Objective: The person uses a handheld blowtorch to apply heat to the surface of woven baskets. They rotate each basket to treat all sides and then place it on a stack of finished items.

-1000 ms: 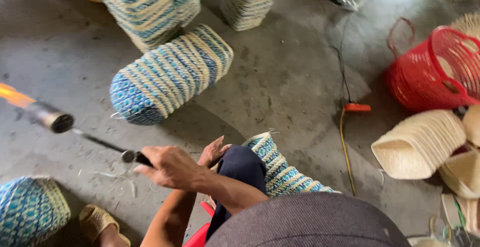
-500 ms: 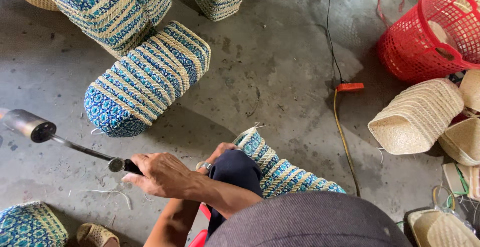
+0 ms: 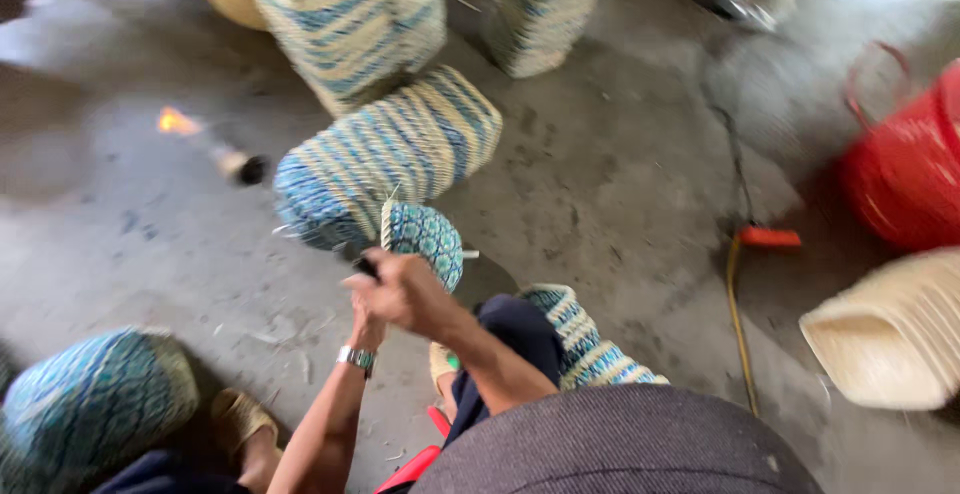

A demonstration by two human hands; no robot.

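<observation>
The right hand (image 3: 405,292) has its fingers wrapped tight round the dark handle of a gas torch (image 3: 240,165), whose thin rod runs up and to the left, partly hidden by motion blur, to a dark nozzle with a small orange flame (image 3: 176,121) just beyond its tip. That hand sits just in front of the small blue patterned basket (image 3: 425,241), which serves as the landmark here: it stands tilted, its woven bottom turned toward the camera, with a few loose fibre ends sticking out at its rim. The left hand (image 3: 368,326), with a metal watch (image 3: 355,358) on the wrist, comes up from below and lies right under the right hand, just below the small basket; its fingers are hidden behind the right hand, so I cannot tell whether they are spread or closed on anything. Touching the small basket from behind lies a larger blue-and-cream striped basket (image 3: 390,154) on its side on the concrete floor (image 3: 620,184). Further behind that stand two tall striped baskets (image 3: 345,14), blurred. Down to the right of the small basket another striped basket (image 3: 580,339) rests against the person's dark trouser knee. Well to the right lie a red plastic basket (image 3: 905,179), a cream woven basket (image 3: 890,334) and a yellow hose (image 3: 738,324). Far down to the left sits a round blue basket (image 3: 90,404).
</observation>
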